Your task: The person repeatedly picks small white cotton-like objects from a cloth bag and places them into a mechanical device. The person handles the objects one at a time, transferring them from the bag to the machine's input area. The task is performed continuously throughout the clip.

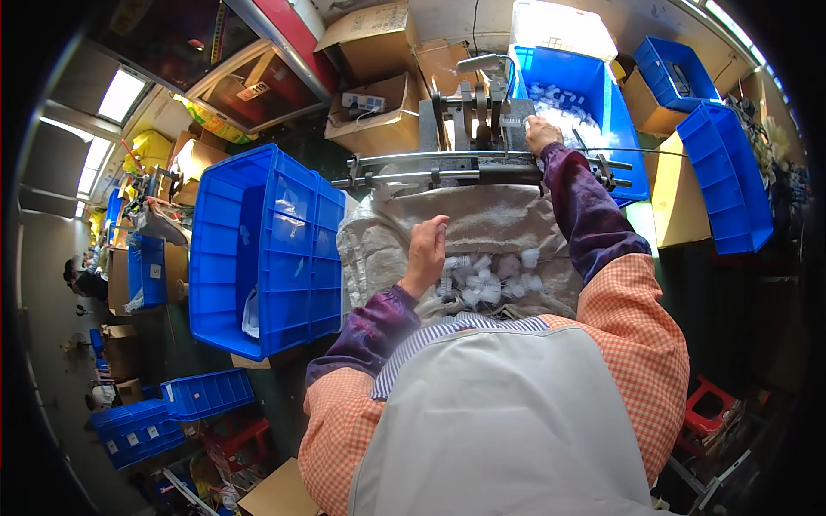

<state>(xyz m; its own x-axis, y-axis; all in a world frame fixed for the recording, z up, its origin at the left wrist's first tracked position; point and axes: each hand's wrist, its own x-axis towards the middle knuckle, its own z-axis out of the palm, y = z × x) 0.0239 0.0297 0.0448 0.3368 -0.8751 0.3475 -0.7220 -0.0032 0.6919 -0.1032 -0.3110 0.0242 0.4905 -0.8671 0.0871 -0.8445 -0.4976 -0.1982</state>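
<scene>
Head view. Left hand (pixel 427 254): rests palm down on a grey woven sack (pixel 482 225) spread across the person's lap, fingers (pixel 434 225) loosely curled, pointing away from the body; whether they pinch anything cannot be told. Just right of that hand, small white plastic pieces (pixel 490 279) lie in a loose heap in the sack's hollow, roughly a dozen visible, short and stubby, pale and partly translucent, their long axes pointing every way.

Right hand (pixel 540 133): reached forward to a grey metal machine (pixel 477 116) beyond the sack, fingers closed at its upright part; what they grip is too small to tell. Sleeves are dark purple, with orange checked oversleeves and a pale apron.

Behind the machine: one large blue bin (pixel 594 82) holding more white pieces. To the left: one large blue crate (pixel 262 249), tilted, nearly bare inside. To the right: two further blue crates (pixel 727 176). Several cardboard boxes (pixel 379 120) stand beyond.
</scene>
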